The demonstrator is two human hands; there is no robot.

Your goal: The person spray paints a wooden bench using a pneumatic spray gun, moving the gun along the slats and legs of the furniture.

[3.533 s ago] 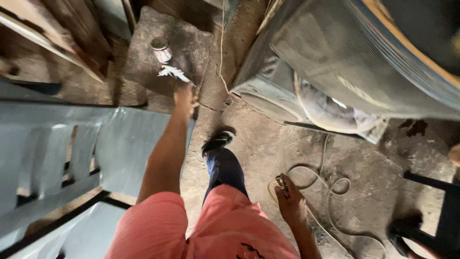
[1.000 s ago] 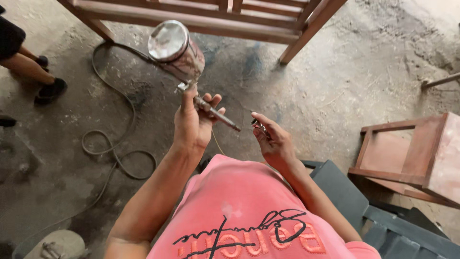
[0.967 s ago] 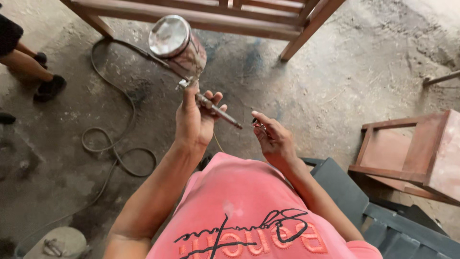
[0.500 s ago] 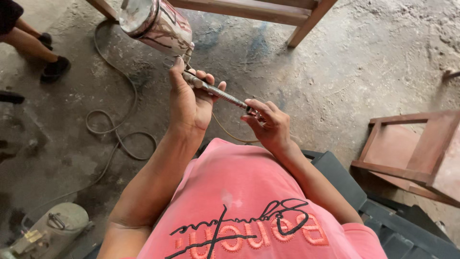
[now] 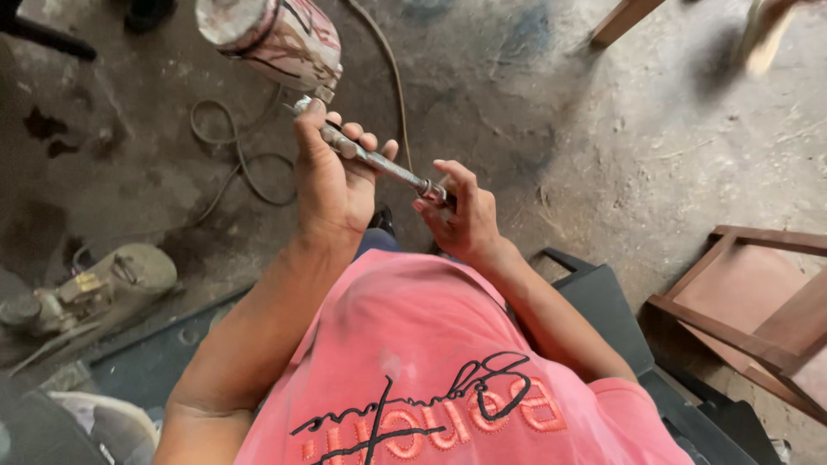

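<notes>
in the upper centre of the frame: spray gun (image 5: 362,155) held in both hands.
left hand (image 5: 332,185) fingers wrapped around the gun body below its paint-stained cup (image 5: 276,39); right hand (image 5: 465,220) fingers pinched shut on the rear end. hose (image 5: 237,159) on the floor, left.

A hose (image 5: 233,164) lies in loose loops on the stained concrete floor (image 5: 603,146), and one run of it extends toward the top edge of the view. A dusty grey machine (image 5: 95,288) with a metal fitting rests on the floor at the left edge, beside a dark panel (image 5: 155,366). A reddish-brown wooden frame (image 5: 749,301) stands at the right, near a dark slatted plastic piece (image 5: 620,319), and a wooden leg (image 5: 624,19) shows at the top.
</notes>
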